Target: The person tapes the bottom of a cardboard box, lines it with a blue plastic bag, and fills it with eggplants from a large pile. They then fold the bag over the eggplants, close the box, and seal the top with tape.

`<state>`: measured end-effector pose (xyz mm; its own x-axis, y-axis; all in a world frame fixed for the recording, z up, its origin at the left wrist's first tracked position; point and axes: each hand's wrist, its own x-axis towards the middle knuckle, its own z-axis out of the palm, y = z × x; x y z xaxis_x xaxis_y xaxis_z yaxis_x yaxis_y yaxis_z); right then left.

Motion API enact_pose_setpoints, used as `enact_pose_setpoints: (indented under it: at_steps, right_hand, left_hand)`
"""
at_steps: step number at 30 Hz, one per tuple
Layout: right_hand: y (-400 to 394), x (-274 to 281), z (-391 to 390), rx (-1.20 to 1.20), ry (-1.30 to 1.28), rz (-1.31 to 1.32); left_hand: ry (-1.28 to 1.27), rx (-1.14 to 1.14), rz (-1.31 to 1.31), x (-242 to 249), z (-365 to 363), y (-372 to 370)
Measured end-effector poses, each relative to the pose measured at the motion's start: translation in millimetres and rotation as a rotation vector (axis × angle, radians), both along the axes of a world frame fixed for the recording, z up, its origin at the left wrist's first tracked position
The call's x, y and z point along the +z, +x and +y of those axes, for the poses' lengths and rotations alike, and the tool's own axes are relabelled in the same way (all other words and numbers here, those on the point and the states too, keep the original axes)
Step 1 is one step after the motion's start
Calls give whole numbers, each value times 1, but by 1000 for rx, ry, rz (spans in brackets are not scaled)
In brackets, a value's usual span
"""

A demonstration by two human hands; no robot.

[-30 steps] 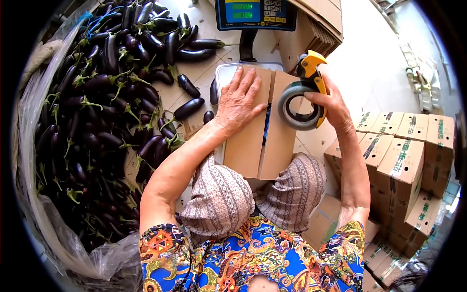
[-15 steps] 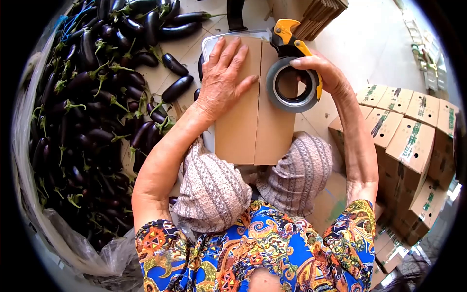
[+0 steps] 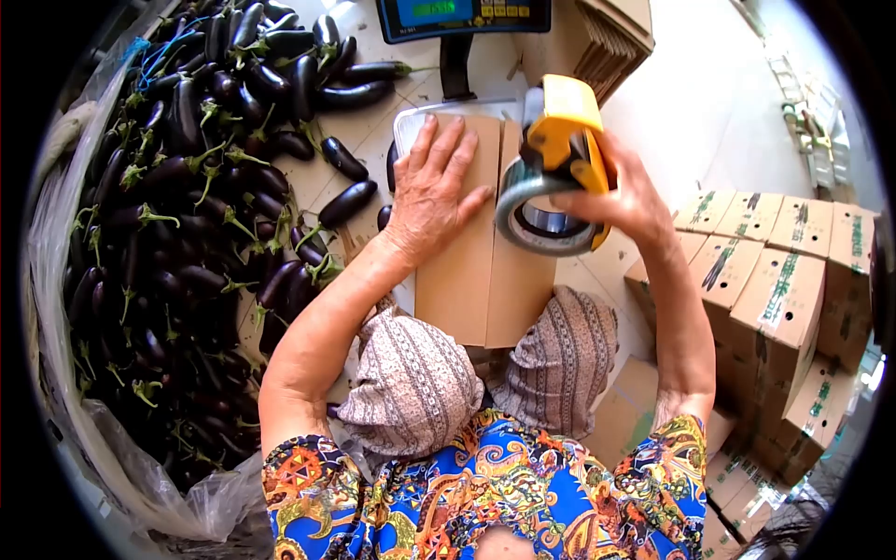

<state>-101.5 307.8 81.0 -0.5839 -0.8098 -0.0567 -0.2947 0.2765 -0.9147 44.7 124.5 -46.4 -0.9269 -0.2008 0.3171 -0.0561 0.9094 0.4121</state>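
My left hand [image 3: 434, 185] lies flat with fingers stretched on the left flap of a cardboard box [image 3: 455, 294]. The box's two flaps meet along a seam down the middle. A yellow tape dispenser [image 3: 567, 112] with a large roll of tape is in the grip of my right hand [image 3: 623, 191], over the right side of the box. Under the box shows the pale plate of a weighing scale [image 3: 408, 121]. My knees are on either side of the box's near end.
A big heap of eggplants [image 3: 177, 271] covers the floor at left, edged by plastic sheeting [image 3: 47, 233]. The scale's display [image 3: 462, 17] stands at the far side. Flat cardboard [image 3: 616, 42] leans beyond it. Taped boxes [image 3: 779, 289] are stacked at right.
The tape dispenser has tilted and come nearer in my right hand, its yellow body now turned upward. My left hand stays on the box. The view has shifted, bringing the scale's display into sight.
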Motion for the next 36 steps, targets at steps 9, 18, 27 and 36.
enact_pose_setpoints:
  at_steps: [9,18,27,36]
  right_hand:
    - [46,-29,-8,209,-30,381]
    - [52,-23,-4,258,27,421]
    - [61,-9,-13,272,150,439]
    - [65,-3,-31,281,280,494]
  left_hand:
    - [101,-29,61,-20,-7,1]
    - [1252,-2,89,59,-29,49]
    - [1592,-62,-131,72,-24,52]
    - [1163,102,159,59,-17,48]
